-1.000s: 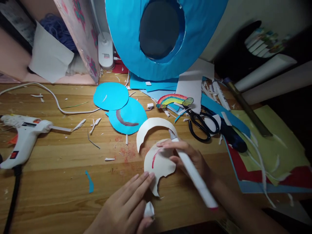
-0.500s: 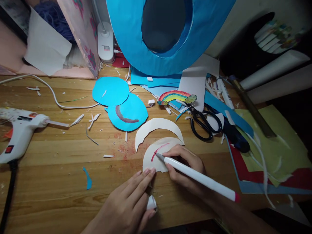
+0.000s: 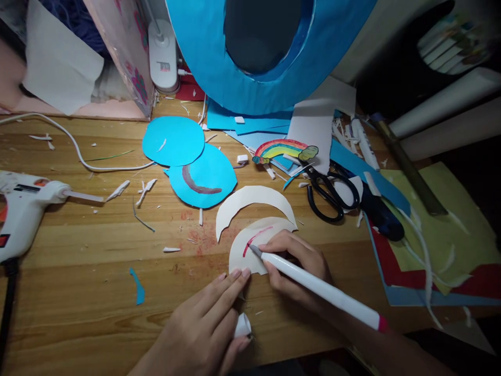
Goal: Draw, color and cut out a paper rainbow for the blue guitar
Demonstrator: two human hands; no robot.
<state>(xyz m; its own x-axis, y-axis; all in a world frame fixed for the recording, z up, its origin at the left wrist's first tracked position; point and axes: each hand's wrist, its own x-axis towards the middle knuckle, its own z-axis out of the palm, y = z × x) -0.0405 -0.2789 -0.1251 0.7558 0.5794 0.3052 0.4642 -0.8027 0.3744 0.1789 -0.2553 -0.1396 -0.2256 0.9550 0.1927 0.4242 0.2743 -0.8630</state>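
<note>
A white marker (image 3: 321, 286) with a pink end is gripped in my right hand (image 3: 299, 261). Its grey tip touches a cream paper piece (image 3: 239, 241) beside a curved red stroke. My left hand (image 3: 203, 318) presses the lower left edge of that paper with its fingertips. Between its thumb and fingers is a white marker cap (image 3: 242, 326), partly hidden. Just above lies a cream paper arc (image 3: 256, 195), its right end meeting the drawn-on piece. Two blue paper ovals (image 3: 174, 140) overlap farther up, and the nearer one bears a dark curved stripe.
A glue gun (image 3: 33, 211) lies at the left. Black-handled scissors (image 3: 331, 196) rest beside a paper rainbow (image 3: 282, 148). Behind stands a large blue ring (image 3: 199, 62). Coloured sheets (image 3: 450, 209) lie at the right, and paper scraps dot the wooden table (image 3: 78, 308).
The camera view has shifted slightly, so background things sit a little higher and farther outward. The red stroke looks slightly thicker near the marker tip. Both hands keep their hold.
</note>
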